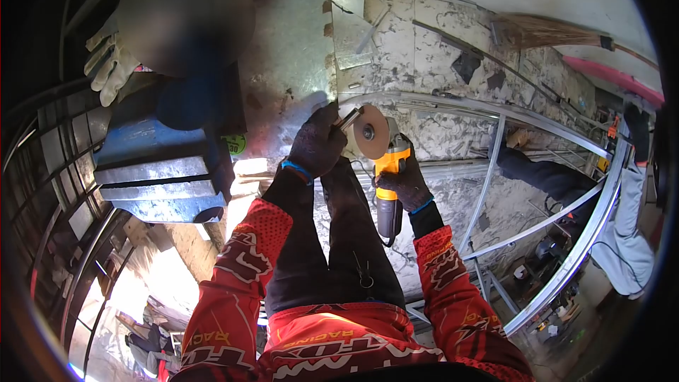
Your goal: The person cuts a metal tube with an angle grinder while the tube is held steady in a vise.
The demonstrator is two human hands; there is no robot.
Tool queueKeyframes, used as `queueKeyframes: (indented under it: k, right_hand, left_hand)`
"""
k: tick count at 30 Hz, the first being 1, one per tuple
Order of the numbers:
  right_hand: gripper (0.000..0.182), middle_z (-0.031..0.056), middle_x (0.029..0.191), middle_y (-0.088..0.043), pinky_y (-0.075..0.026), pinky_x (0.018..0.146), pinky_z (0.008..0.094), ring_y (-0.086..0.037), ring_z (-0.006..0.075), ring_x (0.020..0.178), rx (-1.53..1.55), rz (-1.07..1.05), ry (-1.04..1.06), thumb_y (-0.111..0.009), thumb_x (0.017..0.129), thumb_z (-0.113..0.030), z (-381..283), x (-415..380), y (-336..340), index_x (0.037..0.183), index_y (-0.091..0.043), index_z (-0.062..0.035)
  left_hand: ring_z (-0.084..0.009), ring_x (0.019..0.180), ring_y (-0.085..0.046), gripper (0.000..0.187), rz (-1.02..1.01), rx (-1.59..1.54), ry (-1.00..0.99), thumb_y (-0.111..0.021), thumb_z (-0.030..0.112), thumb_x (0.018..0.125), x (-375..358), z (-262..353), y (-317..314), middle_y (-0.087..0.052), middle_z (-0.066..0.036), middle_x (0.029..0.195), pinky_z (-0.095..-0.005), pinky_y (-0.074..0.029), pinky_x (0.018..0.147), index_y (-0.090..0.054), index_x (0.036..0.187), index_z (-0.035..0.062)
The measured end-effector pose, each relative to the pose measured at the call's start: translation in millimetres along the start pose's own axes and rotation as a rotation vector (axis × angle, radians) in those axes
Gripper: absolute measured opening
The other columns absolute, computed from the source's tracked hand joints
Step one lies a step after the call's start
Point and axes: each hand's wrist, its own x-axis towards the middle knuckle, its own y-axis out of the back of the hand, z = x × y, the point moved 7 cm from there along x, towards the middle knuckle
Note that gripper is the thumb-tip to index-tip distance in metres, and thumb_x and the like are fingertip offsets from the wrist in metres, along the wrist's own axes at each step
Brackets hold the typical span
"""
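My right hand (406, 182), in a dark glove, is wrapped round the body of a yellow and black angle grinder (391, 163). The grinder's round brownish disc (377, 143) faces up toward me. To its left, my left hand (317, 143), gloved too, grips a short shiny metal piece (348, 119) between thumb and fingers. The free end of that piece overlaps the left edge of the disc in this view. Both hands are out in front of my legs, above the floor.
A blue bench vise (159, 187) stands on the left, with a pale work glove (112, 67) beyond it. A metal sheet surface (290, 42) lies ahead. Right of me is a welded metal frame (488, 163), with a person in grey trousers (626, 240) beside it.
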Motion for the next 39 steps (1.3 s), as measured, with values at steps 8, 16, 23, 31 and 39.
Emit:
queueKeyframes:
  k: [8, 16, 23, 31, 39]
  right_hand:
    - [0.100, 0.0092, 0.119, -0.060, -0.061, 0.077, 0.0378, -0.067, 0.0218, 0.093, 0.024, 0.003, -0.006, -0.078, 0.066, 0.011, -2, 1, -3, 0.150, -0.029, -0.0122]
    - [0.099, 0.0091, 0.119, -0.060, -0.061, 0.077, 0.0380, -0.066, 0.0220, 0.095, -0.004, 0.005, -0.011, -0.078, 0.067, 0.011, 1, 6, 2, 0.150, -0.029, -0.0130]
    - [0.101, 0.0091, 0.120, -0.059, -0.061, 0.077, 0.0383, -0.066, 0.0221, 0.097, 0.007, 0.001, -0.018, -0.077, 0.067, 0.012, -2, 5, -1, 0.150, -0.028, -0.0135]
    - [0.102, 0.0090, 0.121, -0.060, -0.061, 0.078, 0.0383, -0.065, 0.0214, 0.096, -0.028, 0.017, -0.010, -0.077, 0.066, 0.013, -2, 5, 1, 0.151, -0.028, -0.0139]
    - [0.097, 0.0079, 0.122, -0.059, -0.060, 0.080, 0.0368, -0.064, 0.0200, 0.097, -0.010, 0.059, -0.028, -0.076, 0.067, 0.013, 3, 0, 9, 0.149, -0.031, -0.0143]
  left_hand:
    - [-0.0428, 0.115, -0.060, 0.055, 0.025, 0.052, 0.030, -0.069, 0.011, 0.081, 0, 4, 3, -0.060, -0.028, 0.121, -0.0443, -0.049, 0.098, -0.053, 0.132, -0.0009]
    - [-0.0386, 0.112, -0.064, 0.065, -0.063, 0.018, 0.121, -0.071, 0.010, 0.080, 3, 3, 6, -0.061, -0.024, 0.125, -0.0436, -0.053, 0.094, -0.051, 0.141, 0.0022]
    - [-0.0401, 0.099, -0.066, 0.048, 0.037, -0.025, 0.017, -0.065, 0.004, 0.079, 7, 12, 6, -0.064, -0.023, 0.105, -0.0439, -0.054, 0.084, -0.057, 0.126, 0.0018]
    - [-0.0402, 0.095, -0.065, 0.040, 0.092, 0.082, -0.035, -0.065, 0.003, 0.078, 4, 14, 11, -0.062, -0.022, 0.104, -0.0443, -0.052, 0.081, -0.056, 0.117, 0.0026]
    - [-0.0334, 0.081, -0.068, 0.018, 0.028, -0.118, 0.100, -0.059, 0.001, 0.083, 7, -2, 17, -0.064, -0.019, 0.084, -0.0398, -0.052, 0.072, -0.056, 0.101, 0.0039]
